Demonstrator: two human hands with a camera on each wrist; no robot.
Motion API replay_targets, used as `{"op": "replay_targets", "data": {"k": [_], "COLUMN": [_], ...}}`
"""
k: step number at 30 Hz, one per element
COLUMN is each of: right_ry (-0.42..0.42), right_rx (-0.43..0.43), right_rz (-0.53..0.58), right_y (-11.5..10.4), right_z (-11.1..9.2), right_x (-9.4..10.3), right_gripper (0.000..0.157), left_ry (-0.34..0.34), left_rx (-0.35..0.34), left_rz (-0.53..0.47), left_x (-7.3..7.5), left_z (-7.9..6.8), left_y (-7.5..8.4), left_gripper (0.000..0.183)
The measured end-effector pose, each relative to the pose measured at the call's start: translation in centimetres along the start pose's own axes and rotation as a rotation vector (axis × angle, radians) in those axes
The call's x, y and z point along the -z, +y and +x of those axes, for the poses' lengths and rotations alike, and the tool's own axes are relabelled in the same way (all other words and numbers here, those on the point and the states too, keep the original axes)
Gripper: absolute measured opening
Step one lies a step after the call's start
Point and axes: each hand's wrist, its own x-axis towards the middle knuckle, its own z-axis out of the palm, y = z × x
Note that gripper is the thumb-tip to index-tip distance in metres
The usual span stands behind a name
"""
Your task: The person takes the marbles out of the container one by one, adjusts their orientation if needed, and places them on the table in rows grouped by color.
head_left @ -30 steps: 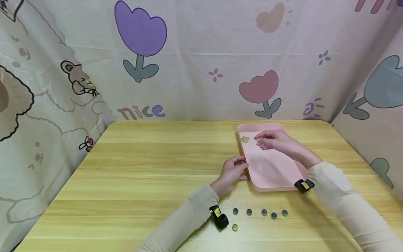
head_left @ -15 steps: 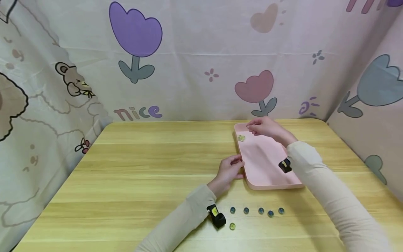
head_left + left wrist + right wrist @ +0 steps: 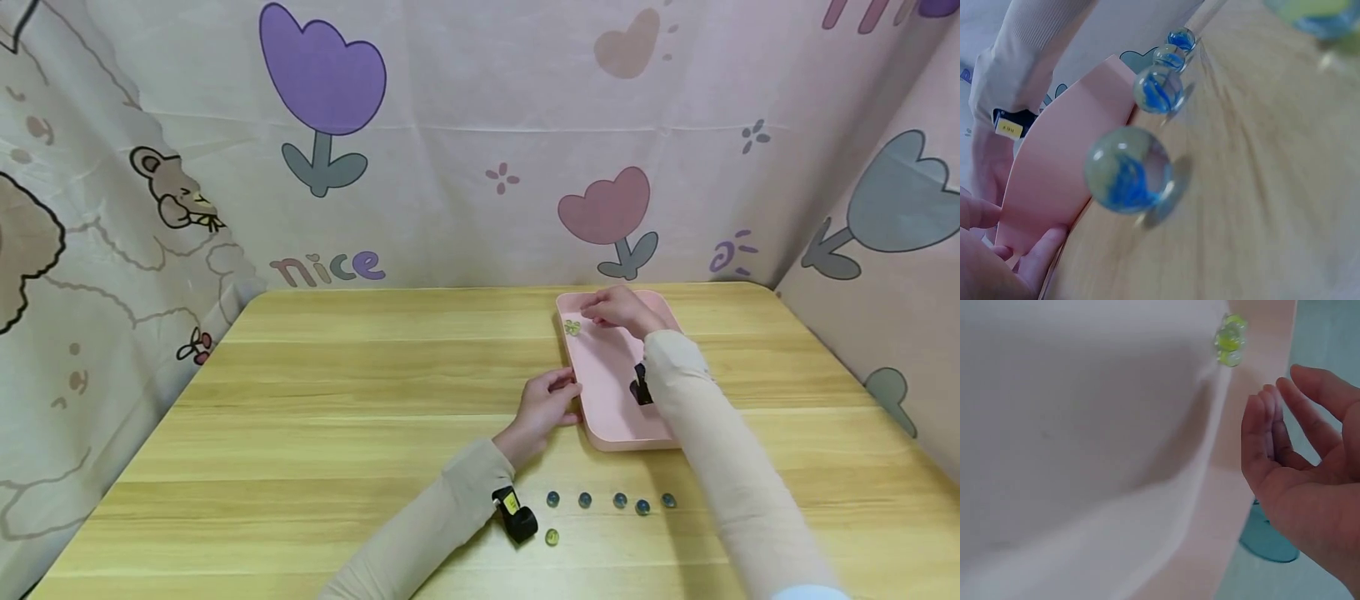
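If my left hand (image 3: pixel 542 408) jolts the pink tray (image 3: pixel 633 445), I think the yellow-green marbles (image 3: pixel 572 327) in its far left corner could scatter; that hand touches the tray's left wall, fingers loosely spread, while my right hand (image 3: pixel 619 309), relaxed, thumb and fingers apart over its far end, holds nothing visible.

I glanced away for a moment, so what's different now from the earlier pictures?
The right hand has moved forward and left over the pink tray, to its far end. Nothing was visibly taken hold of or let go. Unchanged: the left hand at the tray's left side, the green cluster near its far left corner, and the blue marbles and single green marble on the table.
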Motion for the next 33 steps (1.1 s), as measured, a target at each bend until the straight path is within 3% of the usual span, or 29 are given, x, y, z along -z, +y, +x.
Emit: {"op": "replay_targets", "data": {"k": [10,20,25,33], "right_ry": [-0.032,0.037,0.026,0.028], "right_rx": [-0.065,-0.083,-0.075,-0.099], "right_rz": [0.229,0.070,-0.002,-0.022], "right_y": [2.3,3.2,3.0,2.7], "right_z": [0.7,1.7,1.8,1.7], "right_x": [-0.7,-1.3,-1.6,-1.7], "right_gripper": [0.035,0.034,0.032,0.032], "left_ry": [0.004,0.011,0.009,0.005], "left_rx": [0.004,0.001,0.009,0.007], "left_rz": [0.008,0.008,0.012,0.010], "left_x": [0.0,0.0,0.0,-0.1], "left_z": [0.1,0.1,0.2,0.4], "left_y": [-0.2,-0.1,-0.1,-0.1], "left_gripper": [0.039,0.039,0.039,0.038]}}
